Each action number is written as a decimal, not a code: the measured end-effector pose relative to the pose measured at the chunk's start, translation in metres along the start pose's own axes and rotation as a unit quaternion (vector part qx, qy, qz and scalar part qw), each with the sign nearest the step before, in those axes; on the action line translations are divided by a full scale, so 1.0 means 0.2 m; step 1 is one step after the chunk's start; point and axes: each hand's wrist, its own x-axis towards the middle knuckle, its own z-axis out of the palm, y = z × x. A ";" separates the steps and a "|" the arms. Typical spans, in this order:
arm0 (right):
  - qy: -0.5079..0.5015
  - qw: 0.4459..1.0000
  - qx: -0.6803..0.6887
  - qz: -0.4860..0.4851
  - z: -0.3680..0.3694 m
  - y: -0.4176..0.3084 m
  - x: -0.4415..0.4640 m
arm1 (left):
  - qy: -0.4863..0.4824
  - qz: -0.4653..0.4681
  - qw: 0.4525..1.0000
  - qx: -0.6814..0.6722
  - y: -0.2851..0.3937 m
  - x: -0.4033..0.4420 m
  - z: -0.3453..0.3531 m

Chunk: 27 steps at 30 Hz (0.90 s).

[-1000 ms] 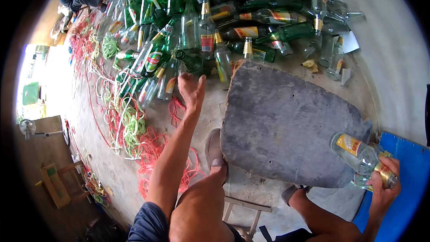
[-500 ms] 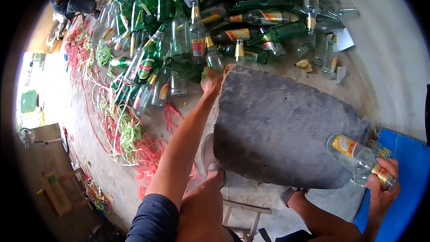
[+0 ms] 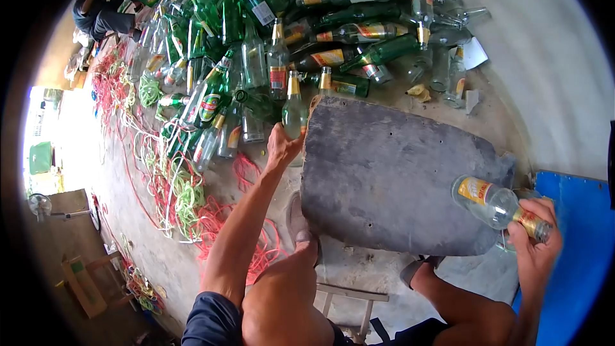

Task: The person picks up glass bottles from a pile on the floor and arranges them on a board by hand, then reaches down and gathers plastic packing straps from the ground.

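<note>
My left hand [image 3: 284,146] is closed round the lower body of a clear glass bottle [image 3: 294,112] with a gold-foil neck. That bottle stands upright at the left edge of a dark grey board [image 3: 397,166]. Over the board's right end, my right hand [image 3: 537,240] grips a second clear bottle [image 3: 498,208] by its gold-wrapped neck. It lies nearly level, its yellow-labelled base pointing left. Another gold-necked bottle [image 3: 325,82] stands just behind the board's far left corner, its lower part hidden.
A large pile of green and clear bottles [image 3: 250,57] covers the floor ahead. Tangled red string [image 3: 218,218] and pale green string [image 3: 187,195] lie to the left. At the right stands a blue panel [image 3: 576,243]. Another person [image 3: 106,16] sits at the far left.
My left hand has drawn the gold-necked bottle toward me, away from the pile. My right hand still holds its bottle in much the same pose. The view has shifted slightly.
</note>
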 end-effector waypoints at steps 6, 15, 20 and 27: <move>0.034 0.994 0.102 0.022 0.02 0.05 0.01 | -0.014 0.025 0.999 -0.039 0.05 -0.26 -0.19; 0.046 0.995 0.084 0.004 -0.01 0.14 0.01 | -0.021 0.120 0.965 -0.232 0.08 -0.59 -0.47; 0.058 0.992 0.102 0.038 0.01 0.11 0.02 | -0.041 0.210 0.947 -0.242 0.48 -0.78 -0.77; 0.079 0.992 0.090 0.042 0.04 0.12 0.07 | -0.184 0.310 0.901 -0.240 1.05 -0.85 -0.54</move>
